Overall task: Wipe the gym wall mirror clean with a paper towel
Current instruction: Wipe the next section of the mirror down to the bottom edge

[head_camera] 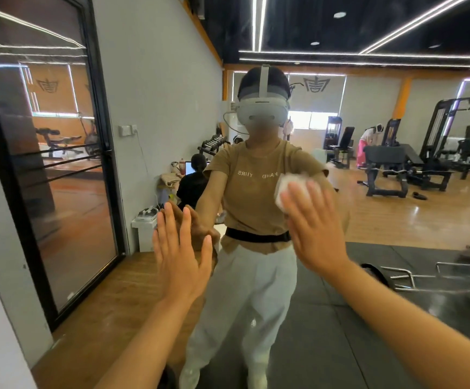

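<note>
The gym wall mirror [368, 209] fills most of the view and reflects me and the room. My right hand [316, 228] lies flat against the glass with its fingers spread, pressing a white paper towel [290, 189] onto the mirror; the towel shows above my fingertips. My left hand [180, 248] rests flat on the glass lower to the left, fingers apart, holding nothing. Its reflection meets it at the fingertips.
A black-framed glass door [68, 178] stands at the left beside a grey wall [155, 102]. The mirror reflects weight machines [396, 167], a seated person [193, 183], a distant person in pink trousers and a dark floor mat [326, 332].
</note>
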The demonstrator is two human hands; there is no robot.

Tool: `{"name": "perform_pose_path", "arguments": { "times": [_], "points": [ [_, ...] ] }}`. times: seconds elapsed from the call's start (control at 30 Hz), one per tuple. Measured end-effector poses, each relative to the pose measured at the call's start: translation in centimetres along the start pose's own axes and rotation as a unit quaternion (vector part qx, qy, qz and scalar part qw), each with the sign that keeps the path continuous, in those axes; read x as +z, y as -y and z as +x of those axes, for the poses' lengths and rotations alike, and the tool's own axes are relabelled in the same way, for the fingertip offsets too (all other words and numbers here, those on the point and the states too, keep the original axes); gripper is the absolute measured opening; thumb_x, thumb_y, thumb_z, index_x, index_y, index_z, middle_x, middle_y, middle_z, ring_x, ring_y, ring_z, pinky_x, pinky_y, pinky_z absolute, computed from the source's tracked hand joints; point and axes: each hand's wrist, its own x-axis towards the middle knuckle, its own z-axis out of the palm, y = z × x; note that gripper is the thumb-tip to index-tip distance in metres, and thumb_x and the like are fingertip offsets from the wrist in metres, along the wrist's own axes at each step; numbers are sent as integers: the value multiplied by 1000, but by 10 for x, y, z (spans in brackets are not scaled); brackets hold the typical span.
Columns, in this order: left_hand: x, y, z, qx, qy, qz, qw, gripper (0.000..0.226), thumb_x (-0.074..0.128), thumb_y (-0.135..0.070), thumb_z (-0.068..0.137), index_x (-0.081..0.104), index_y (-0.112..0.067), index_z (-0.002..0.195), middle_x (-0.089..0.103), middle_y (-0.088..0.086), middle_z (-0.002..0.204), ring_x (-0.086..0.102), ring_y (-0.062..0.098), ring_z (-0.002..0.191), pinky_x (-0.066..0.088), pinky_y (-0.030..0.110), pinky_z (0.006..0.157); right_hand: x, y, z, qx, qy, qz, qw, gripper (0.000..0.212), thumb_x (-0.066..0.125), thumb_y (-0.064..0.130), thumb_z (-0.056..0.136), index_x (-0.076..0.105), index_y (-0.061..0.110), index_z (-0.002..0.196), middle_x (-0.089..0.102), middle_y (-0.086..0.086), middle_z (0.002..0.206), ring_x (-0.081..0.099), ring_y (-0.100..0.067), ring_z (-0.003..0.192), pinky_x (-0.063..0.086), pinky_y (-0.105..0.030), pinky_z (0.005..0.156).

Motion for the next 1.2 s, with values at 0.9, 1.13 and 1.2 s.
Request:
{"name": "perform_pose_path", "arguments": {
  "times": [0.9, 1.13, 1.2],
  "points": [
    [37, -69, -19, 63, -27, 15, 997, 82, 39, -56, 97, 3, -21, 161, -7, 7, 168, -8, 28, 155, -10, 42, 124, -40, -73, -12, -29, 26, -42, 998, 58, 41, 23, 102, 21, 12, 156, 15, -11, 165, 12, -39, 152, 10, -54, 123],
    [39, -80, -26, 67, -44, 32, 996, 71, 37, -47, 99, 14, -18, 161, -1, 10, 168, -4, 25, 155, -9, 39, 124, -40, -79, -101, -173, 128, -106, 971, 81, 54, 5, 86, 20, 17, 159, 13, -4, 167, 15, -28, 153, 9, -44, 126],
    [42, -83, -27, 85, -46, 34, 995, 67, 36, -42, 101, 16, -20, 160, -1, 9, 169, -2, 25, 155, -7, 39, 124, -47, -87, -90, -195, 133, -110, 966, 77, 46, 3, 88, 20, 17, 159, 16, -3, 166, 16, -26, 153, 10, -43, 126]
  ]
}}
